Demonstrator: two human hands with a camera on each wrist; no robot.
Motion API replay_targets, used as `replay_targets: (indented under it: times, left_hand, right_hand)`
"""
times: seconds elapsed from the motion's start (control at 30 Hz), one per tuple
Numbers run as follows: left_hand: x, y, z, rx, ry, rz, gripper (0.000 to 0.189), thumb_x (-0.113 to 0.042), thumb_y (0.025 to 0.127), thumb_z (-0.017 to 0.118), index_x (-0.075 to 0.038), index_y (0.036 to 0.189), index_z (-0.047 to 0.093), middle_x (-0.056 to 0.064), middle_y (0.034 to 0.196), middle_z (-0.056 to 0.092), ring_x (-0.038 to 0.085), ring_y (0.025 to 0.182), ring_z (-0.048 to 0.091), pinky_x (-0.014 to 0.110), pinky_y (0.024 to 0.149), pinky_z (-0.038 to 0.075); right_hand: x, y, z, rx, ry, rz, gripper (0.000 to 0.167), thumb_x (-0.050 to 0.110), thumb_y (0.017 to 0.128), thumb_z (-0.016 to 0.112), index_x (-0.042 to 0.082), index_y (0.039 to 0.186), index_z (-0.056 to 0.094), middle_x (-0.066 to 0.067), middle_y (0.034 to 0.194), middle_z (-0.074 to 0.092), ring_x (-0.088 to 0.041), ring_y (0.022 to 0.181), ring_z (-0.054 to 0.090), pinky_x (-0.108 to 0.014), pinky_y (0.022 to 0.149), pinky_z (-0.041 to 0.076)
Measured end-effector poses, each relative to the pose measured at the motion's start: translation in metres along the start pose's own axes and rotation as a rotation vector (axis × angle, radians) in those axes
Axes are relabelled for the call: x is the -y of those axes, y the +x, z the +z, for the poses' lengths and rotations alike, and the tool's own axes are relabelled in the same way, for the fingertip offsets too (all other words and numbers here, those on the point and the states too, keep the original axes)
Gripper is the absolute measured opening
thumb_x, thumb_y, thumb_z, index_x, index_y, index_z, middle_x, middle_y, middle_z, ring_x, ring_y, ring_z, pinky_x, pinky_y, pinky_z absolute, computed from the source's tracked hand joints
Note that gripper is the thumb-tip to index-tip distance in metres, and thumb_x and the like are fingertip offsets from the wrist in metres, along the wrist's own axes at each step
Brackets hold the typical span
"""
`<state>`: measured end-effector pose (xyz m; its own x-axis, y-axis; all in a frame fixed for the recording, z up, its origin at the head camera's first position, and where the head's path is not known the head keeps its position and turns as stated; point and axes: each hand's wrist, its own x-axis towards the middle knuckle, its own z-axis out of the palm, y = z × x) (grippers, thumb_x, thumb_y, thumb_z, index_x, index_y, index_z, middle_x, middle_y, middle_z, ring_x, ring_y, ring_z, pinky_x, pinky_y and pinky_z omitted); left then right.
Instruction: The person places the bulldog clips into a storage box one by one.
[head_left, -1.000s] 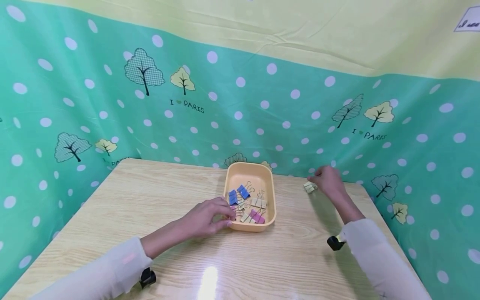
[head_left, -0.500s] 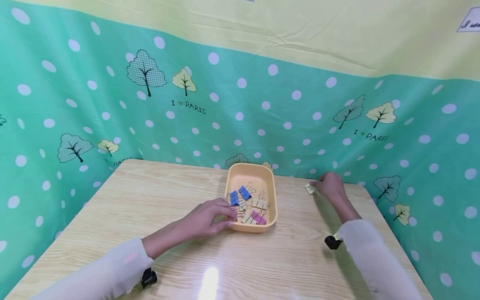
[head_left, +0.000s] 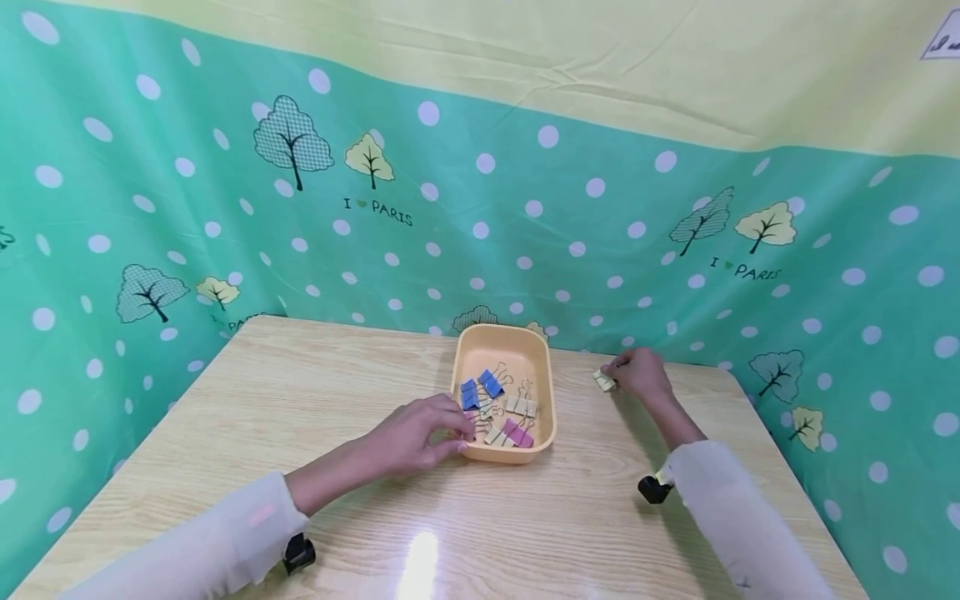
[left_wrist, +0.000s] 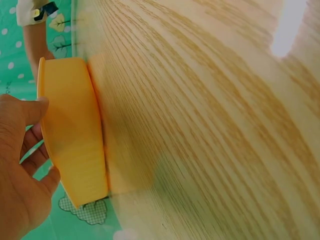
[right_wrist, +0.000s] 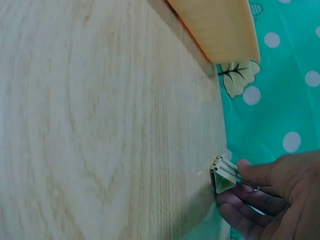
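A peach plastic tray [head_left: 501, 343] stands near the back of the table. My left hand [head_left: 411, 435] grips its front-left rim, fingers over the edge and thumb lower; the left wrist view shows the hand [left_wrist: 20, 170] at the rim of the tray [left_wrist: 75, 125]. Inside lie blue binder clips [head_left: 491, 382], a pink binder clip [head_left: 518, 432] and cream ones [head_left: 521, 406]; my fingers partly cover another pink one. To the right, my right hand [head_left: 642, 375] pinches a pale yellow binder clip [right_wrist: 225, 176] by its wire handle, at the table's back edge.
The wood-grain table [head_left: 330, 367] ends at a green polka-dot cloth [head_left: 420, 283] behind and on both sides. A bright light reflection [head_left: 417, 567] lies at the front. Bare table separates the tray from the right hand.
My right hand has shifted slightly left, toward the tray, with the pale yellow binder clip between its fingers. My left hand and the tray have stayed in place.
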<state>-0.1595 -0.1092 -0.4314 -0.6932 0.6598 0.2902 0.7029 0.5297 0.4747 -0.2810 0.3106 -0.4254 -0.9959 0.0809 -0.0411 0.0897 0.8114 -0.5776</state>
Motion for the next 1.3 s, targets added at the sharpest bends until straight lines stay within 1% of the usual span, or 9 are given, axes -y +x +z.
replay_targets:
  times: [0.1,0.13,0.2,0.3,0.4,0.5,0.63,1.07,1.3]
  left_hand:
    - [0.000,0.000,0.000,0.001,-0.003,-0.001,0.014,-0.016,0.101,0.082,-0.021,0.114,0.085,-0.006,0.119,0.083,0.017,0.117,0.074,0.044,0.104,0.065]
    - [-0.001,0.000,0.000,0.001,-0.004,-0.002,0.014,-0.016,0.101,0.082,-0.021,0.114,0.085,-0.006,0.119,0.083,0.017,0.117,0.074,0.044,0.104,0.066]
    - [-0.001,0.000,0.000,0.002,-0.005,-0.002,0.014,-0.016,0.101,0.082,-0.021,0.114,0.085,-0.006,0.119,0.083,0.017,0.116,0.074,0.043,0.104,0.065]
    - [-0.001,0.000,-0.001,-0.001,-0.003,0.001,0.014,-0.016,0.101,0.082,-0.021,0.114,0.085,-0.007,0.118,0.082,0.016,0.115,0.074,0.042,0.103,0.066]
    - [-0.001,0.000,-0.001,-0.005,-0.007,0.004,0.013,-0.016,0.101,0.082,-0.020,0.113,0.085,-0.007,0.117,0.082,0.016,0.115,0.074,0.041,0.101,0.066]
    - [-0.001,0.000,-0.001,-0.009,-0.013,0.003,0.013,-0.016,0.101,0.083,-0.019,0.113,0.085,-0.007,0.117,0.083,0.016,0.114,0.074,0.041,0.100,0.066]
    - [0.000,0.000,0.000,-0.008,-0.014,0.002,0.013,-0.016,0.101,0.083,-0.019,0.113,0.085,-0.007,0.118,0.083,0.016,0.114,0.074,0.040,0.101,0.066]
    - [0.001,-0.002,-0.001,-0.011,-0.019,0.007,0.014,-0.016,0.101,0.082,-0.018,0.115,0.085,-0.006,0.116,0.082,0.016,0.113,0.074,0.040,0.100,0.066]
    - [0.002,-0.001,0.001,-0.004,-0.007,0.010,0.015,-0.016,0.101,0.082,-0.021,0.115,0.085,-0.007,0.118,0.083,0.016,0.115,0.074,0.041,0.102,0.066]
  right_hand:
    - [0.006,-0.002,0.004,0.007,0.002,-0.017,0.026,0.020,0.105,0.082,-0.006,0.109,0.084,-0.019,0.098,0.085,-0.024,0.082,0.078,-0.040,0.078,0.064]
    - [0.008,-0.002,0.005,0.015,0.010,-0.022,0.025,0.019,0.105,0.082,-0.006,0.108,0.084,-0.019,0.097,0.085,-0.025,0.082,0.079,-0.046,0.095,0.064]
    - [0.011,-0.001,0.004,0.033,0.030,-0.033,0.024,0.018,0.105,0.082,-0.006,0.107,0.084,-0.018,0.094,0.085,-0.026,0.082,0.081,-0.058,0.123,0.049]
    - [0.019,0.001,0.002,0.053,0.071,-0.046,0.024,0.018,0.105,0.081,-0.006,0.107,0.083,-0.018,0.091,0.085,-0.029,0.082,0.081,-0.073,0.139,0.012]
    - [0.029,0.001,-0.003,0.047,0.077,-0.051,0.026,0.021,0.106,0.081,-0.004,0.107,0.084,-0.017,0.090,0.085,-0.028,0.081,0.078,-0.067,0.131,0.031]
    - [0.043,-0.001,-0.009,0.038,0.072,-0.056,0.029,0.025,0.106,0.081,-0.003,0.109,0.084,-0.017,0.092,0.084,-0.027,0.081,0.075,-0.050,0.096,0.058]
    - [0.061,-0.003,-0.015,0.025,0.086,-0.077,0.029,0.025,0.106,0.080,-0.004,0.112,0.084,-0.017,0.093,0.084,-0.032,0.086,0.077,-0.030,0.065,0.055]
    - [0.119,-0.007,0.002,0.014,0.103,-0.226,0.025,0.021,0.104,0.084,-0.003,0.111,0.085,-0.019,0.096,0.085,-0.015,0.071,0.072,-0.025,0.061,0.054]
    - [0.139,-0.014,0.019,0.051,0.058,-0.262,0.021,0.022,0.103,0.085,0.003,0.113,0.085,-0.015,0.103,0.085,-0.027,0.087,0.080,-0.029,0.067,0.059]
